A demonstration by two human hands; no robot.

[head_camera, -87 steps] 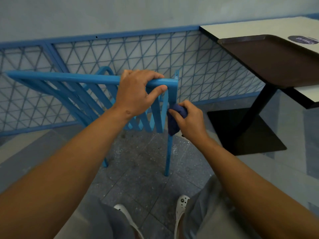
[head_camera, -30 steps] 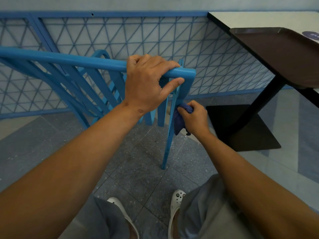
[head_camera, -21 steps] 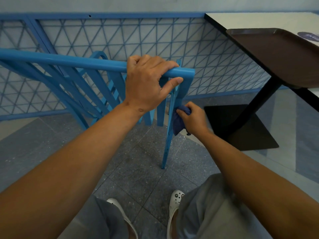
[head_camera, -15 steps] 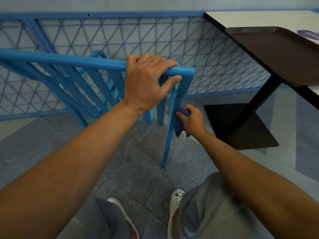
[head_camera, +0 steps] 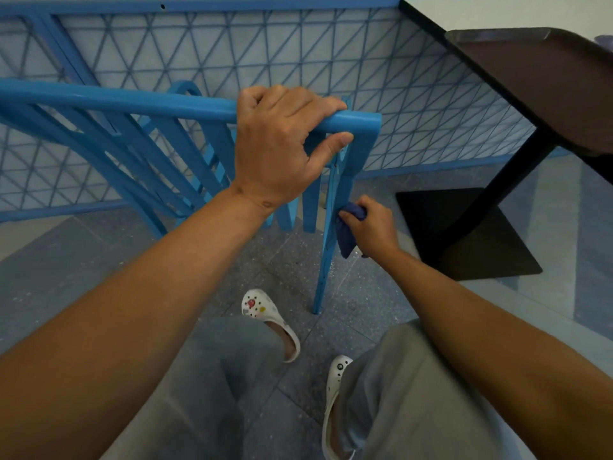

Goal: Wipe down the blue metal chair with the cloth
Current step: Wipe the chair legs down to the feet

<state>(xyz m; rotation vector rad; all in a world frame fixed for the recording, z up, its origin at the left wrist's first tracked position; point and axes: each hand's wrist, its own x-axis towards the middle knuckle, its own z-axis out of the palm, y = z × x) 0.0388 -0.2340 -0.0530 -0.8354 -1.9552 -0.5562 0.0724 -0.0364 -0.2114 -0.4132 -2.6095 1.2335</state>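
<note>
Head view shows a table (head_camera: 491, 14) on a black post at the right, with a brown tray (head_camera: 544, 78) on top; I cannot tell what is in the tray. Behind stands a blue wire fence (head_camera: 132, 44). The blue chair (head_camera: 116, 101) is tipped over the gray floor (head_camera: 49, 260). The left hand (head_camera: 282, 147) grips its top bar. The right hand (head_camera: 371, 227) squeezes the dark blue cloth (head_camera: 346, 234) against the chair leg (head_camera: 326, 254). White shoes (head_camera: 272, 320) stand near that leg.

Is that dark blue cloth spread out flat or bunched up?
Bunched up. The cloth is wadded in the right hand, a lump hanging below the fingers, pressed against the chair leg.
</note>
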